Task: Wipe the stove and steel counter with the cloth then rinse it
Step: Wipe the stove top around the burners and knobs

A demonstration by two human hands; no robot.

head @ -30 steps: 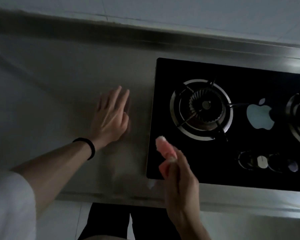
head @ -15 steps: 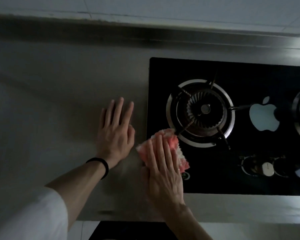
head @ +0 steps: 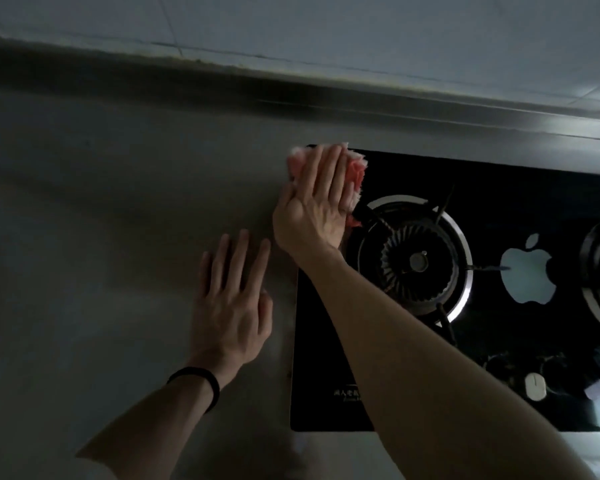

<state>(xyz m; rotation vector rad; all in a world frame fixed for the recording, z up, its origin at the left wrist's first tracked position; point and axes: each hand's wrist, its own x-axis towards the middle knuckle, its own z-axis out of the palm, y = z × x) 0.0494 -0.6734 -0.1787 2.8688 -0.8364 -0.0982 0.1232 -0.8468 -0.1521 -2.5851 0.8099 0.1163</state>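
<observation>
1. Head view, hands: right hand (head: pixel 317 199) lies flat, fingers spread, pressing the pink cloth (head: pixel 355 171) onto the far left corner of the black stove (head: pixel 499 188). Left hand (head: pixel 231 306) rests open and empty, palm down, on the steel counter (head: pixel 101 237) just beside the stove's left edge.
2. Head view, surroundings: the cloth's near edge sits right beside the burner (head: pixel 418 261), seemingly touching its grate. The knob (head: pixel 535 386) is near the front. No sink or tap is visible.
3. Doing this step well, as I judge it: keep the palm flat with even pressure, follow the glass edge, skirt the grate prongs so the cloth doesn't snag, and overlap strokes. Counter and rinse seem left.
</observation>
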